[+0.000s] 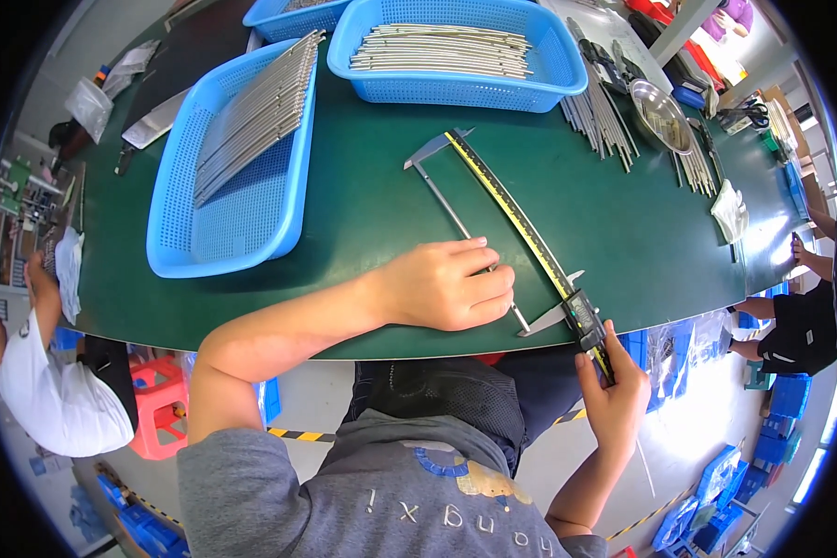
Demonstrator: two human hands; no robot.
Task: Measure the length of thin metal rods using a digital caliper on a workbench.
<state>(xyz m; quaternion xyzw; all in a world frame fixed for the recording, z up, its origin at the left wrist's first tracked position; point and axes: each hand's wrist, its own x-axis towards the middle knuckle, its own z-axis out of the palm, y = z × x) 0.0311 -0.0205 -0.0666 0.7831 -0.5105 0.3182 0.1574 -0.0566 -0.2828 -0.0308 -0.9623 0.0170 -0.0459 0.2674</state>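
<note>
Steel rod (456, 221) lies flat on the green table (363, 186), caught between the jaws of our long digital caliper (521, 223). Our left hand (451, 284) presses it down with fingers curled over it; our right hand (614, 386) grips the caliper's slider end. Measuring looks under way, we judge: both blue baskets (232, 177) hold plenty of rods.

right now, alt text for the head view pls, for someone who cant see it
A person's left hand presses a thin metal rod onto a green table between the jaws of a long caliper, held by the right hand. Blue baskets of rods sit beyond.
</note>
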